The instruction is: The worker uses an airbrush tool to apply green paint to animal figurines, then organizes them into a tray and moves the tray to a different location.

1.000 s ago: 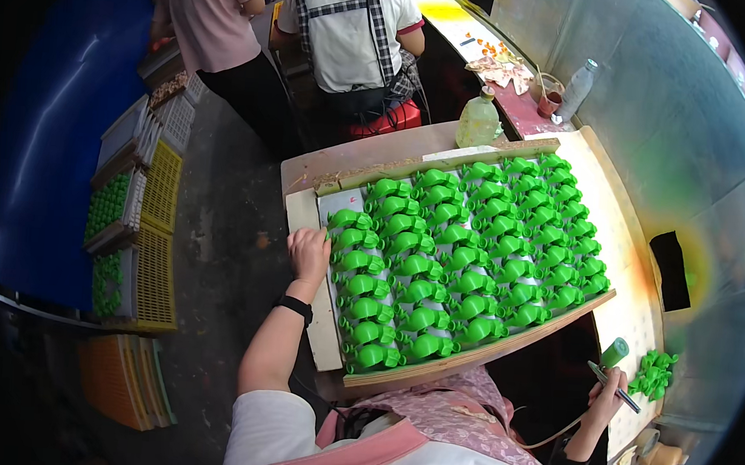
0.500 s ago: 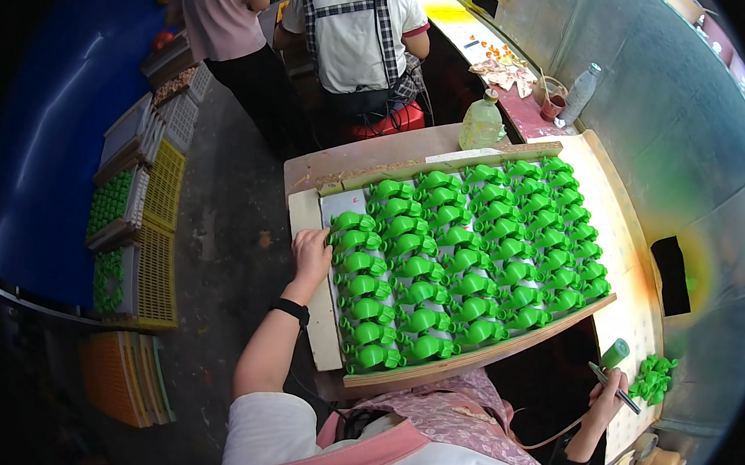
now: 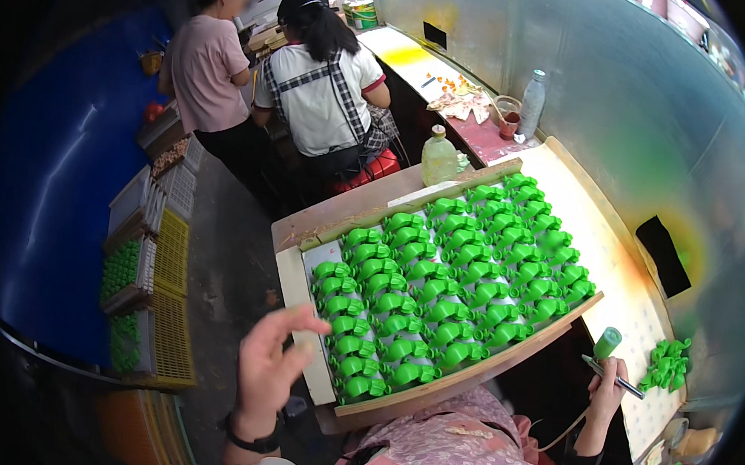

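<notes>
In front of me, a wooden-edged tray point(image 3: 291, 279) holds rows of small, glossy green curved plastic pieces point(image 3: 406, 304). My left hand point(image 3: 272, 367) is raised over the tray's near left edge, thumb and fingers apart, holding nothing. It looks slightly blurred. At the lower right, my right hand point(image 3: 606, 393) grips an airbrush point(image 3: 607, 343) with a green cup on top and a metal body. A thin hose runs down from that hand towards my apron. The airbrush is off to the right of the tray, apart from the pieces.
Loose green pieces point(image 3: 668, 363) lie on the white bench point(image 3: 595, 212) at right. A plastic bottle point(image 3: 439, 157) stands behind the tray. Two people, one in a pink shirt point(image 3: 205, 73) and one in a white top point(image 3: 322, 102), work ahead. Yellow crates point(image 3: 175, 254) line the left.
My left hand has let go of the tray's left edge and lifted nearer to me, fingers spreading. My view has tilted up. My right hand still grips the airbrush in nearly the same place.
</notes>
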`<state>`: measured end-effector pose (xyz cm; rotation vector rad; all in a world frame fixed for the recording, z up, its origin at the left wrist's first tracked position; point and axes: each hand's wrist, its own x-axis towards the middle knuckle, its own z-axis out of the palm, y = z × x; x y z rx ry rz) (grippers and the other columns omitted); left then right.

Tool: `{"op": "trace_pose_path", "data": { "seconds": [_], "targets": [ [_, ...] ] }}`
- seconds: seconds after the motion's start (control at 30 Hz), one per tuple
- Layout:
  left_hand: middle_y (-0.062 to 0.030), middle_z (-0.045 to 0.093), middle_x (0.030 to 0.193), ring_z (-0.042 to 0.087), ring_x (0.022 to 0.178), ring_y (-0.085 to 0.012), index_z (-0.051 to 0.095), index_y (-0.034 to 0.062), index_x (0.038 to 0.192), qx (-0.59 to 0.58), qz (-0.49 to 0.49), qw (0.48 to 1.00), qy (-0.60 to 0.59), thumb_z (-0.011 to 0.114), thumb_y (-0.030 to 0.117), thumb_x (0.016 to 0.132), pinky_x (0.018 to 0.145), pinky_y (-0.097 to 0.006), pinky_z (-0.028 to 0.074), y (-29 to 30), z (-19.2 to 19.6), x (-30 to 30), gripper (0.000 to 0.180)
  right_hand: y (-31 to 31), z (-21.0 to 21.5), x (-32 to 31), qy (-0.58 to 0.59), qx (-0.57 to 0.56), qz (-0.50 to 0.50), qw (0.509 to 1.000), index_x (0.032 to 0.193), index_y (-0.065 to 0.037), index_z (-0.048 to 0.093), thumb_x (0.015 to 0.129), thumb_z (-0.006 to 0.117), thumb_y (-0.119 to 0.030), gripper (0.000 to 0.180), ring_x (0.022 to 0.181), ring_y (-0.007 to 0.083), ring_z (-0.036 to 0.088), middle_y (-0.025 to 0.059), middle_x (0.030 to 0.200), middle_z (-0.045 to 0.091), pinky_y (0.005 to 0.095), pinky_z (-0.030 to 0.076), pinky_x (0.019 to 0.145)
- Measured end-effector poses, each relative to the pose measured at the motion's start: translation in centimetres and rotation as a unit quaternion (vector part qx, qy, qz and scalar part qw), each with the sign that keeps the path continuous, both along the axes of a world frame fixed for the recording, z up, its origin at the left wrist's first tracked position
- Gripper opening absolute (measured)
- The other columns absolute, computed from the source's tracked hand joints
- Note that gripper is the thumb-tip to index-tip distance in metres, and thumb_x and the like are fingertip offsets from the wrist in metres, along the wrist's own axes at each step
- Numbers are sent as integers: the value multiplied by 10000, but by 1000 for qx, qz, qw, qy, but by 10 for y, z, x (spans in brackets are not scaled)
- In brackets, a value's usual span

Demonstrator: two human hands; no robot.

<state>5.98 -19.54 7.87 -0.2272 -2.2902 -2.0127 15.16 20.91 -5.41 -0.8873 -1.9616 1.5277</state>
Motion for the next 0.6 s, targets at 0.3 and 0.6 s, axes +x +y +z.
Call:
{"op": "trace_pose_path", "data": {
  "seconds": [0.3, 0.6],
  "targets": [
    [-61, 625, 798, 561, 855, -195, 607, 17, 813, 82, -374, 916, 117, 648, 159, 671, 853, -387, 363, 229, 75, 70, 205, 76, 12, 20, 54, -36, 32, 997, 731, -59, 486, 893, 438, -251, 256, 358, 25, 306, -27, 440, 376, 168, 203, 335],
    [-59, 605, 786, 555, 850, -199, 593, 29, 816, -20, -609, 713, 347, 646, 157, 658, 844, -391, 372, 432, 76, 119, 210, 199, -7, 111, 106, -83, -51, 990, 741, -53, 466, 889, 443, -255, 251, 364, 34, 326, -7, 466, 393, 161, 213, 335]
  ]
}}
